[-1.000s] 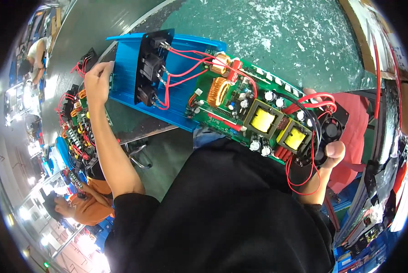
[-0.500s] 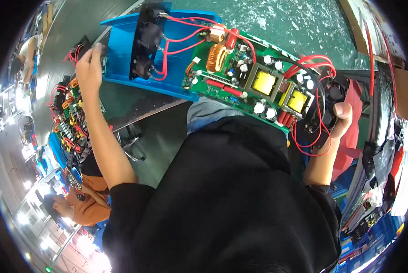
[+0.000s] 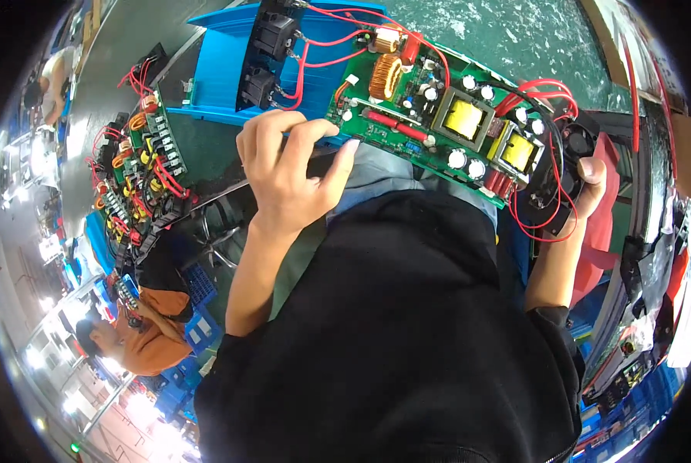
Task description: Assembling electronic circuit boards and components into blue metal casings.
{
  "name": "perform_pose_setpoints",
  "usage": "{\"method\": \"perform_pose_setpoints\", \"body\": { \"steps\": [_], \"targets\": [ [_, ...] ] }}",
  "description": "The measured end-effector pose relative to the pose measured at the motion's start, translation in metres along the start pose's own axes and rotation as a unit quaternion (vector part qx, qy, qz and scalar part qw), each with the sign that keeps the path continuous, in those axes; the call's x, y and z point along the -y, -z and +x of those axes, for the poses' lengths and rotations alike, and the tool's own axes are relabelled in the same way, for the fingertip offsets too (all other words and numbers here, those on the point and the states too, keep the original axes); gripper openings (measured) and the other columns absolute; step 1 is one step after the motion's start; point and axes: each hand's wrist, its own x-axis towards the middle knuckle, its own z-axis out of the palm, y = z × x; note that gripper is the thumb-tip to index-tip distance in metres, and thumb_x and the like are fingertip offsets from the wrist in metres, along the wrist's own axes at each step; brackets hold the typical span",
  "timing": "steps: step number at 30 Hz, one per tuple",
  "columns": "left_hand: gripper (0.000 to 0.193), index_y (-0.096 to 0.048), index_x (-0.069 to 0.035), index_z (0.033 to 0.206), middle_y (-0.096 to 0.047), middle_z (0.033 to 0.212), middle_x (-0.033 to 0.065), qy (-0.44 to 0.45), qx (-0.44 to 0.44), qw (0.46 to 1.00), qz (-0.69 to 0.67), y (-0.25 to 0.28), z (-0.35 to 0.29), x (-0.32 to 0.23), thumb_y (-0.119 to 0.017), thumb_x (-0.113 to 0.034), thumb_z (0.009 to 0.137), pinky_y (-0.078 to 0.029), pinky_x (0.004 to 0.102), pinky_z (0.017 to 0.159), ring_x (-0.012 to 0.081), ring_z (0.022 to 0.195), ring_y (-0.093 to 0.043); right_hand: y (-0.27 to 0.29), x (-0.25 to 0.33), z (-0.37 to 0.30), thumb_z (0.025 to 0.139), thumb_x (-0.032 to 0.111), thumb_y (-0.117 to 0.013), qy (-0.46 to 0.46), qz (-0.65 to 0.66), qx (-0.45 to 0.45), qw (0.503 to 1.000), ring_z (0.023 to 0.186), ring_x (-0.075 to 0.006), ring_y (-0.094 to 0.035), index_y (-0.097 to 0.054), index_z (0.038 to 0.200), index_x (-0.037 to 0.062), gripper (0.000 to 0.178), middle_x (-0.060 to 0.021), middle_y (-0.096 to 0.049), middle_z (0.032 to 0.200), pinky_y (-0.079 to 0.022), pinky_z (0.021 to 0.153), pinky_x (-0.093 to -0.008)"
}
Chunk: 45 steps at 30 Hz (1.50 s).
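A green circuit board (image 3: 396, 143) with coils, capacitors and yellow-wrapped transformers lies partly over a blue housing (image 3: 214, 73). Red wires join it to a black end panel (image 3: 272, 35) with black sockets. My left hand (image 3: 288, 174) is at the near edge of the housing and board, its fingers bent but apart and its thumb stretched out; nothing shows in its grasp. At the board's right end, my right hand (image 3: 590, 189) grips a black fan panel (image 3: 550, 177), thumb on top. Its other fingers are hidden. Loose red and black wires loop beside it.
Several more wired circuit boards (image 3: 149, 162) are heaped on the table at the left. A person in orange (image 3: 153, 347) sits beyond them, holding a board. Red material (image 3: 606, 193) hangs beside my right hand. The green tabletop (image 3: 500, 35) is scuffed.
My left hand has left the housing's far left end and come right, to the board's near edge. The housing and board have shifted slightly right in view. My right hand keeps its hold.
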Motion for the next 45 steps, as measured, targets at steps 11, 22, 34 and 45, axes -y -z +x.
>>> {"method": "perform_pose_setpoints", "body": {
  "steps": [11, 22, 34, 45],
  "targets": [
    [0.030, -0.062, -0.015, 0.079, -0.054, 0.086, 0.0017, 0.010, 0.049, 0.997, -0.052, 0.001, 0.008, 0.000, -0.085, -0.026, 0.064, -0.034, 0.0356, 0.078, 0.0210, 0.083, -0.053, 0.009, -0.002, 0.000, 0.069, 0.021, -0.057, -0.031, 0.052, 0.062, 0.996, 0.101, -0.0358, -0.065, -0.052, 0.127, -0.0070, 0.064, -0.0225, -0.063, 0.119, -0.054, 0.091, -0.0459],
    [0.042, -0.058, -0.017, 0.073, -0.051, 0.081, -0.0018, 0.015, 0.072, 0.995, -0.060, -0.004, 0.019, -0.004, -0.088, -0.042, 0.058, -0.028, 0.0343, 0.079, 0.0177, 0.079, -0.052, -0.019, -0.003, -0.003, 0.064, 0.023, -0.061, -0.026, -0.001, 0.007, 1.000, 0.077, -0.0255, -0.066, -0.054, 0.121, -0.0065, 0.065, -0.0164, -0.066, 0.099, -0.058, 0.069, -0.0351],
    [0.057, -0.047, -0.018, 0.067, -0.045, 0.079, -0.0011, 0.031, 0.044, 0.998, -0.015, -0.014, 0.011, -0.022, -0.086, -0.057, 0.052, -0.023, 0.0358, 0.076, 0.0187, 0.081, -0.048, -0.010, -0.002, 0.000, 0.065, 0.020, -0.060, -0.102, 0.070, 0.102, 0.987, 0.092, -0.0335, -0.067, -0.056, 0.122, -0.0048, 0.062, -0.0203, -0.067, 0.110, -0.056, 0.089, -0.0445],
    [0.059, -0.045, -0.019, 0.066, -0.042, 0.078, -0.0031, 0.053, 0.064, 0.996, -0.001, -0.022, 0.016, -0.028, -0.086, -0.057, 0.051, -0.023, 0.0363, 0.072, 0.0179, 0.079, -0.046, 0.000, 0.002, 0.010, 0.066, 0.020, -0.058, -0.131, 0.109, 0.179, 0.969, 0.099, -0.0349, -0.066, -0.052, 0.125, -0.0049, 0.065, -0.0226, -0.064, 0.115, -0.054, 0.092, -0.0473]
  ]
}}
